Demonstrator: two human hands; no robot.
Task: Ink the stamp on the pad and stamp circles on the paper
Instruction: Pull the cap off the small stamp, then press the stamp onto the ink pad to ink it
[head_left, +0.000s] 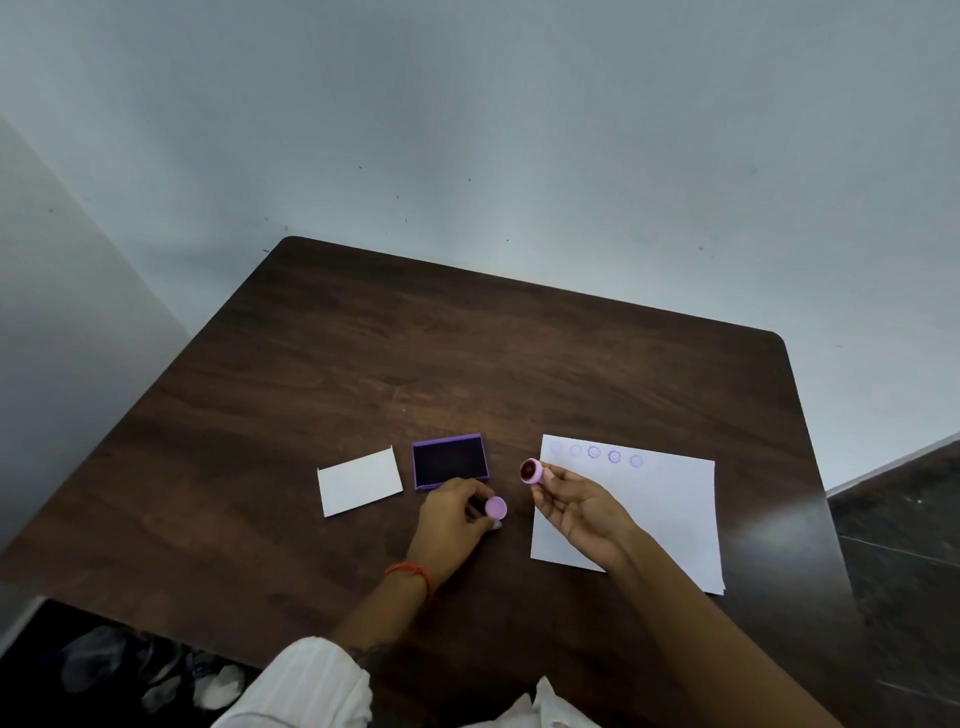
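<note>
A small pink round stamp (532, 472) is pinched in my right hand (576, 506), its dark inked face turned left toward the pad. The hand hovers over the left edge of a white paper sheet (670, 514), which carries a row of several faint purple circle prints (595, 453) along its top. An open purple ink pad (450, 461) lies just left of the stamp. My left hand (451, 525) rests below the pad and holds a pink round cap (495, 507).
A white rectangular card, perhaps the pad's lid, (359, 482) lies left of the ink pad. Everything sits on a dark wooden table (467, 353) against a pale wall. Dark floor shows at the right, past the table edge.
</note>
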